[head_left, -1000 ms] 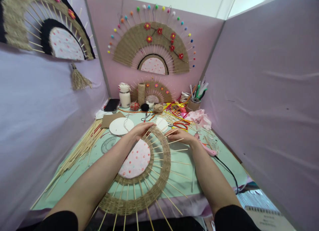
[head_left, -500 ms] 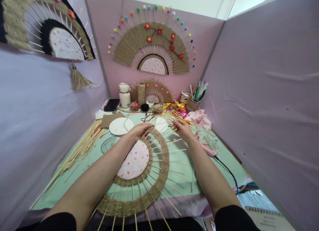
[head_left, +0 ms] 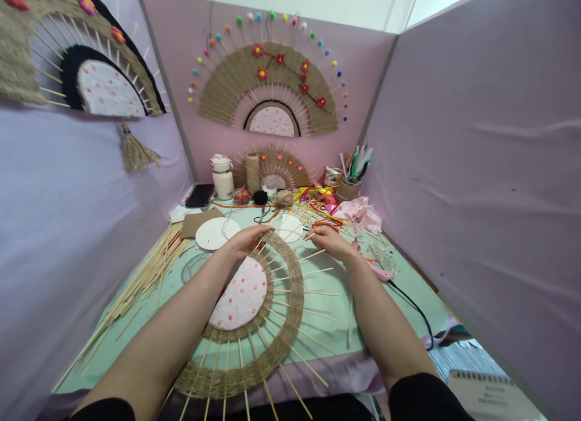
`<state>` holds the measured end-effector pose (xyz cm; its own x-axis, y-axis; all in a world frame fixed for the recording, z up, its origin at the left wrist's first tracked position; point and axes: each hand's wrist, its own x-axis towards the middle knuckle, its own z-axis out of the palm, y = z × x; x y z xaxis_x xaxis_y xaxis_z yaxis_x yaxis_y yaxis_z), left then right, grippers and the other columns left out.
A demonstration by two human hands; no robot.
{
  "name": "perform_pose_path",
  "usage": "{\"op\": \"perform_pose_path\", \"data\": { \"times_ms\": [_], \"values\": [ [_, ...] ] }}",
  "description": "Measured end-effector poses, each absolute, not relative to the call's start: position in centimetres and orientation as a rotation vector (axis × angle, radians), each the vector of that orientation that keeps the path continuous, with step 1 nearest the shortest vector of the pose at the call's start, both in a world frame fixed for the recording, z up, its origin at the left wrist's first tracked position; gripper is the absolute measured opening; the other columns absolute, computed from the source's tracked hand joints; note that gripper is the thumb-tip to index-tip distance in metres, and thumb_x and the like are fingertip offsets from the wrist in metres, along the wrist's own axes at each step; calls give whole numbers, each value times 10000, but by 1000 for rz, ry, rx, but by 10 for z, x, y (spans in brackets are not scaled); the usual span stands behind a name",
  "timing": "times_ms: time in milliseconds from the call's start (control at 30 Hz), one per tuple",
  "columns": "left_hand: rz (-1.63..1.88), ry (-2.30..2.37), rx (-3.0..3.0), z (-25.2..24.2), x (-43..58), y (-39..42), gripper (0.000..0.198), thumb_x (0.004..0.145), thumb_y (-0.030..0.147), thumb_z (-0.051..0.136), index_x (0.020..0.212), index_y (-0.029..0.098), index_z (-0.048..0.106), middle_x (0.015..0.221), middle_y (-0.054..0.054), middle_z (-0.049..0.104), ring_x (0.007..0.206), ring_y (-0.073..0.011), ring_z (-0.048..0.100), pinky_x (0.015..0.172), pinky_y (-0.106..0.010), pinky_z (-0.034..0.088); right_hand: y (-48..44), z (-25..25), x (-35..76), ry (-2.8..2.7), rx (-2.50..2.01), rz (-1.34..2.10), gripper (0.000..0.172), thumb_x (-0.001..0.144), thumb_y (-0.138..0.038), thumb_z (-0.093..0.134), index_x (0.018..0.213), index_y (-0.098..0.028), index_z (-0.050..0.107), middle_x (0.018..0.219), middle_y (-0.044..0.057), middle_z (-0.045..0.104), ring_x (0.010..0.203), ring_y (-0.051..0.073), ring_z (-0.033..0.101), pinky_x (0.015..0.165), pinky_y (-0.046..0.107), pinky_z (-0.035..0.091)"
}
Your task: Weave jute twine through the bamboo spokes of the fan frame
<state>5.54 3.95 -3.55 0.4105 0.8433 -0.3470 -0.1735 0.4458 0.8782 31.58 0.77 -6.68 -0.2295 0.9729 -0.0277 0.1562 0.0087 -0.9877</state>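
Note:
A half-round woven twine fan (head_left: pixel 297 282) with thin wooden sticks radiating from it is tilted up in front of me. Its centre is a white dotted fabric half-disc (head_left: pixel 242 294). My left hand (head_left: pixel 249 242) is closed on the upper end of the woven band, thumb and fingers around its edge. To the right, beyond the stick tips, my right hand (head_left: pixel 330 241) is closed in a pinch. A thin strand of twine, hard to see, runs from the band's end towards its fingertips.
Bundled wooden sticks (head_left: pixel 136 288) lie at the left, near a white oval (head_left: pixel 218 233). A pink glue gun (head_left: pixel 379 272) with a black cord lies right of my forearm. At the back stand a white bottle (head_left: pixel 222 178), a twine spool (head_left: pixel 253 174) and a tool cup (head_left: pixel 348 189).
My right hand has lowered slightly and turned, its fingers still pinched. The left hand keeps its hold on the fan. The whole view has shifted a little.

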Motion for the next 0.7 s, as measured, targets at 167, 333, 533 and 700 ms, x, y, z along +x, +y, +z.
{"op": "perform_pose_path", "data": {
  "times_ms": [167,333,533,700],
  "values": [
    [483,529,1040,-35,28,21,794,701,218,742,1406,252,379,1138,-120,656,946,-254,664,795,-354,507,0,-59,312,-1750,-1208,1366,360,695,-485,691,801,-141,695,572,-31,538,505,74,385,482,219,252],
    [361,463,1142,-44,13,13,1037,661,91,740,1491,278,147,1175,-158,644,882,-247,689,736,-325,517,-10,-49,308,-1858,-1176,1499,369,671,-465,718,858,-147,715,690,-3,619,544,76,418,494,210,282],
    [583,529,1030,-49,22,17,760,672,28,672,1368,178,407,948,-84,707,673,-158,680,625,-246,515,-9,-52,306,-1709,-1123,1566,336,692,-458,699,769,-131,687,507,-53,441,475,59,321,461,212,209],
    [621,487,896,-47,24,15,521,651,21,624,1151,137,531,796,-20,653,584,-123,635,558,-220,504,-5,-54,307,-1564,-1095,1481,329,705,-423,692,850,-128,697,507,-50,430,480,67,323,467,224,177]
  ]
}}
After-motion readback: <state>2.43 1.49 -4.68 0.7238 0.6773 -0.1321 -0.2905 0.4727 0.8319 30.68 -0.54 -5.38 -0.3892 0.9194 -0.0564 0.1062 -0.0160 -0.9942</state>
